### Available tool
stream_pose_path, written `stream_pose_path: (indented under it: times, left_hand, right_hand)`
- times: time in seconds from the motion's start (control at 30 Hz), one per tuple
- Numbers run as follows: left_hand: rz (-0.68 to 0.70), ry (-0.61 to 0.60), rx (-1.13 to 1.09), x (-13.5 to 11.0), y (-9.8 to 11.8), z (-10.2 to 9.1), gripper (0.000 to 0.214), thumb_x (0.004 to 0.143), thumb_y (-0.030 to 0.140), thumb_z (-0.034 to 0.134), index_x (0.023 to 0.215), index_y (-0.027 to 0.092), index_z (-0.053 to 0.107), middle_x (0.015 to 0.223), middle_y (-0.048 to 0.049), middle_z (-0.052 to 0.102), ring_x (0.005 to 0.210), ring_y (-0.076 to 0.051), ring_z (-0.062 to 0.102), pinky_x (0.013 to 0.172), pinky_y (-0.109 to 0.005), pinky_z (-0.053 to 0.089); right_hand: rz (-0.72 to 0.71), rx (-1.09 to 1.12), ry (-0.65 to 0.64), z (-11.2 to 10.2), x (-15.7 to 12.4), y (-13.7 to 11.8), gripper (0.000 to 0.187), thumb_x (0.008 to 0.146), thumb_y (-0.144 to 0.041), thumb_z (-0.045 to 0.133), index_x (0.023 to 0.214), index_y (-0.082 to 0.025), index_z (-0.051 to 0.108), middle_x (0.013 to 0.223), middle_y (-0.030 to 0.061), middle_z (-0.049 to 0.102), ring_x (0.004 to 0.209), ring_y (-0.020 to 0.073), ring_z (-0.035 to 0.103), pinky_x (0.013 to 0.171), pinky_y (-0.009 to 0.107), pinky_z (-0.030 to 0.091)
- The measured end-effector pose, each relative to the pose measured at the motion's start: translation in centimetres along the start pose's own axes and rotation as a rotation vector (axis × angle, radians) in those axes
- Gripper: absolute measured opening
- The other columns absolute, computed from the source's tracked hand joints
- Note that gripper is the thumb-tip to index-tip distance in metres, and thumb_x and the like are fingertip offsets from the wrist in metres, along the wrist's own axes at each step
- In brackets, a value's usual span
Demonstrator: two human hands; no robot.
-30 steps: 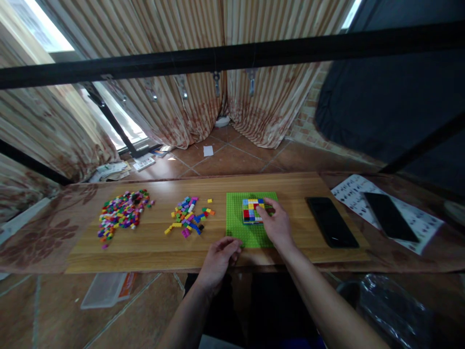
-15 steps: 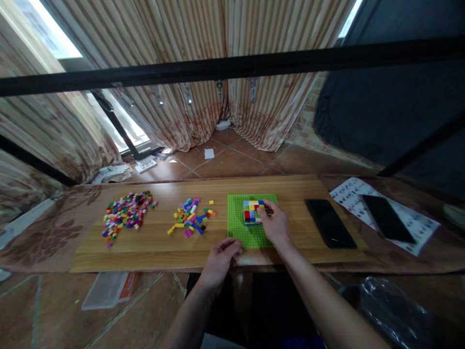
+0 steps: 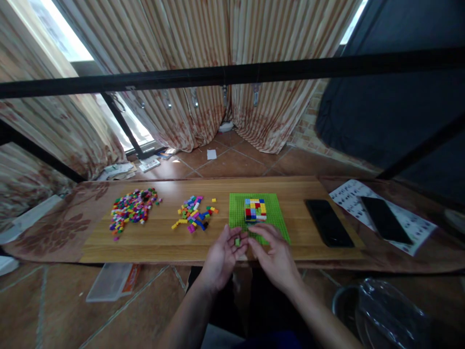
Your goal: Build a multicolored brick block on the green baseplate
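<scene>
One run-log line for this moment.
left hand: open, palm up, small green brick on it | right hand: open, close beside | brick stack: on green baseplate | loose bricks: left of baseplate

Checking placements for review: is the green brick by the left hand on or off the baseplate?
Off: the green brick lies on the upturned left hand, not pressed onto the green baseplate.

There are two brick heaps (image 3: 135,207) (image 3: 194,215), one baseplate (image 3: 274,213) and two black devices (image 3: 329,223) (image 3: 385,219).

Right hand (image 3: 276,257) nearer; seemingly off stack (image 3: 255,210)
</scene>
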State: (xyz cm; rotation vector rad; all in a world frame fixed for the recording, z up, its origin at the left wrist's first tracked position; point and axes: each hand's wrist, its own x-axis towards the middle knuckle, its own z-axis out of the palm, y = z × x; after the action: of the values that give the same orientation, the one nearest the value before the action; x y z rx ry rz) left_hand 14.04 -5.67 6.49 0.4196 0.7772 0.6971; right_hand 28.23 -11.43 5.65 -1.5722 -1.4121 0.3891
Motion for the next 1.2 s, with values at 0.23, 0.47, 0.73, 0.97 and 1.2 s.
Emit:
stream_pose_path:
  times: [0.23,0.47,0.73,0.97,1.2]
  left_hand:
    - [0.02,-0.12,-0.031,-0.8,0.5,1.2,0.047,0.083,0.057,0.054,0.1,0.014,0.065,0.097,-0.0097,0.064,0.091,-0.018,0.06,0.074,-0.025,0.047]
    - [0.031,-0.13,0.01,-0.9,0.2,1.1,0.046,0.083,0.056,0.056,0.102,0.014,0.065,0.106,-0.0097,0.064,0.101,-0.018,0.058,0.087,-0.027,0.044]
    - [0.025,-0.054,0.052,-0.8,-0.3,0.3,0.038,0.077,0.041,0.069,0.102,0.013,0.065,0.101,-0.009,0.066,0.09,-0.016,0.062,0.087,-0.03,0.047]
    - [0.029,0.011,0.114,-0.6,-0.9,0.1,0.039,0.063,0.024,0.081,0.096,0.012,0.063,0.088,-0.0048,0.066,0.072,-0.012,0.063,0.074,-0.028,0.052]
    - [0.121,-0.036,0.402,-0.1,-0.3,0.2,0.034,0.065,0.024,0.075,0.095,0.013,0.064,0.078,0.0002,0.064,0.064,-0.008,0.057,0.064,-0.022,0.046]
  right_hand:
    - [-0.057,-0.145,-0.094,0.4,-0.7,-1.2,0.023,0.083,-0.028,0.063,0.105,-0.027,0.065,0.113,0.0054,0.059,0.108,0.0254,0.053,0.094,0.045,0.045]
    - [-0.121,-0.226,-0.058,1.1,-0.7,-0.8,0.017,0.086,-0.026,0.06,0.101,-0.025,0.067,0.111,0.0061,0.06,0.104,0.0252,0.053,0.09,0.044,0.046]
    - [-0.134,-0.215,0.048,1.3,-1.2,0.2,0.018,0.089,-0.025,0.055,0.101,-0.023,0.069,0.108,0.0067,0.061,0.101,0.0228,0.055,0.087,0.04,0.047]
    - [-0.118,-0.182,0.125,1.6,-2.1,0.3,0.018,0.089,-0.024,0.057,0.101,-0.024,0.07,0.113,0.0072,0.062,0.103,0.0226,0.055,0.087,0.041,0.047]
    - [-0.107,-0.041,-0.182,-0.5,-0.9,0.1,0.024,0.09,-0.027,0.056,0.112,-0.026,0.065,0.115,0.0059,0.061,0.107,0.0209,0.056,0.091,0.04,0.049]
